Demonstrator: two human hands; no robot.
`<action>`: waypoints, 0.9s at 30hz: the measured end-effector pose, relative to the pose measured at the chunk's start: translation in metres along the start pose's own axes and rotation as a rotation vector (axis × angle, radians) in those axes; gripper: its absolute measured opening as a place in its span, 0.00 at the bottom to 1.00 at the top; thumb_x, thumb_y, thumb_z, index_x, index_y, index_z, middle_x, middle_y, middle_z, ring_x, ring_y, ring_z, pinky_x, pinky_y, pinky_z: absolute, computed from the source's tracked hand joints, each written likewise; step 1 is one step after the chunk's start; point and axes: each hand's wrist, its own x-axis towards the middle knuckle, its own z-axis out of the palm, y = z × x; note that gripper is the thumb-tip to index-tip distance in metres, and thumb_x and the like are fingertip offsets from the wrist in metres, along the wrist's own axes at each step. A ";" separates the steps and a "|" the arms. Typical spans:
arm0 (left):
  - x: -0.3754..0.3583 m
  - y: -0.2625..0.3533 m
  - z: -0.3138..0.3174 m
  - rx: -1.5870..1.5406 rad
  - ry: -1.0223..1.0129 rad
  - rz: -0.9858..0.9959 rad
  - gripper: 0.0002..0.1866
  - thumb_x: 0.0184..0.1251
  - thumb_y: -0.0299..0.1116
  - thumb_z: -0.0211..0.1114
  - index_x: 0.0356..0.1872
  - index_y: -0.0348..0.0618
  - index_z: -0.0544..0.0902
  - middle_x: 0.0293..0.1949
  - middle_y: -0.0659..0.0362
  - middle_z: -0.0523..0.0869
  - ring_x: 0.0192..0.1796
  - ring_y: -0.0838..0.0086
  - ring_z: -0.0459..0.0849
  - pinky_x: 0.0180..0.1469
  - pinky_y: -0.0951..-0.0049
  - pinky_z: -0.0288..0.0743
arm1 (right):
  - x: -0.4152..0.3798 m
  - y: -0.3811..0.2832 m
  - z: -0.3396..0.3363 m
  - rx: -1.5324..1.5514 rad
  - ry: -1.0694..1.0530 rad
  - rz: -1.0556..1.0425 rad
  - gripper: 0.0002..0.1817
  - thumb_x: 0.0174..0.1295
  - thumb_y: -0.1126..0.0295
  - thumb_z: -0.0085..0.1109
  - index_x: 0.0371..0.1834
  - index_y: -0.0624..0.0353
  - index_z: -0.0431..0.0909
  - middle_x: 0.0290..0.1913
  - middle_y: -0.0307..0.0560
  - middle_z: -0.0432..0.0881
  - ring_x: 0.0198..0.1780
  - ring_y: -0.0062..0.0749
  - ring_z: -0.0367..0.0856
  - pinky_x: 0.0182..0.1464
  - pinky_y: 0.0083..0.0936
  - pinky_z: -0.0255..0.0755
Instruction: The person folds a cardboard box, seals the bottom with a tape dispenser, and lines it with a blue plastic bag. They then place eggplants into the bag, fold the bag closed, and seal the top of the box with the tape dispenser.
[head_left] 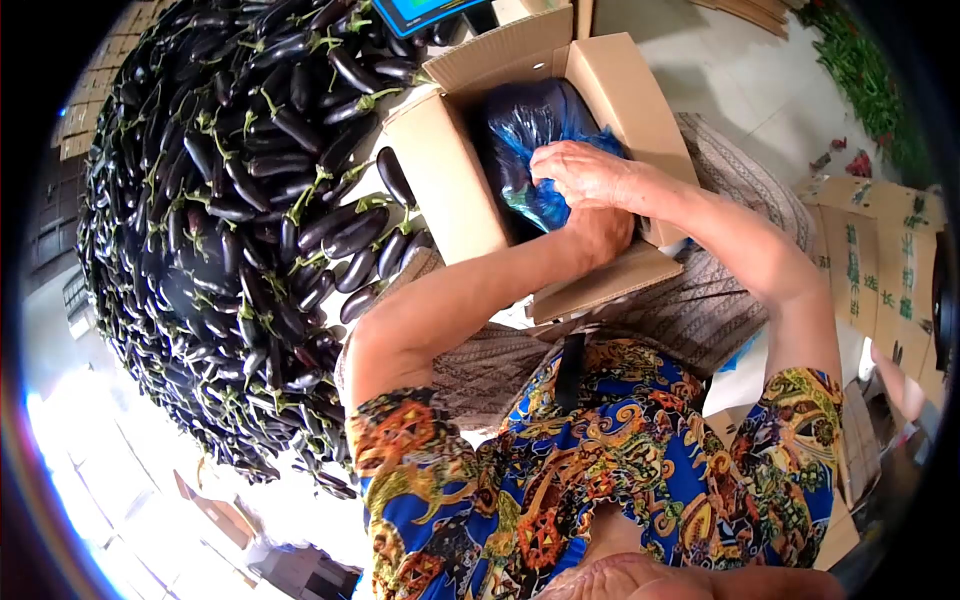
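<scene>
RISK: thin blue bag (pixel 535 130) may tear or bulge past the cardboard box (pixel 455 180) walls if pressed hard | RIGHT hand (pixel 590 172): fingers spread flat on the bag inside the box | LEFT hand (pixel 600 232): partly hidden, grip unclear, touching the bag's near side | NEARBY: eggplant pile (pixel 230 200) beside the box

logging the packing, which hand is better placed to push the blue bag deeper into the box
Right. The right hand lies on top of the blue bag in the box; the left hand sits lower, at its near wall.
</scene>
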 end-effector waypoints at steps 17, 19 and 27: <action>-0.044 -0.192 -0.104 -0.171 0.421 -0.492 0.23 0.58 0.31 0.63 0.57 0.42 0.75 0.42 0.45 0.85 0.46 0.50 0.84 0.46 0.54 0.77 | -0.027 -0.058 -0.013 -0.925 -0.408 -0.141 0.15 0.65 0.70 0.45 0.54 0.52 0.72 0.62 0.44 0.72 0.67 0.36 0.67 0.67 0.31 0.63; -0.046 -0.185 -0.094 -0.209 0.359 -0.424 0.18 0.60 0.31 0.61 0.52 0.43 0.78 0.37 0.46 0.86 0.39 0.49 0.84 0.43 0.53 0.79 | -0.039 -0.023 0.001 -0.844 -0.303 -0.268 0.16 0.65 0.70 0.45 0.55 0.50 0.72 0.62 0.43 0.73 0.68 0.35 0.66 0.66 0.30 0.64; -0.064 -0.118 -0.025 -0.022 0.435 -0.326 0.25 0.60 0.46 0.66 0.60 0.63 0.78 0.68 0.46 0.64 0.68 0.45 0.63 0.54 0.46 0.72 | -0.021 -0.020 -0.017 -0.485 -0.252 -0.222 0.08 0.57 0.74 0.49 0.40 0.53 0.70 0.42 0.43 0.70 0.51 0.36 0.71 0.50 0.28 0.73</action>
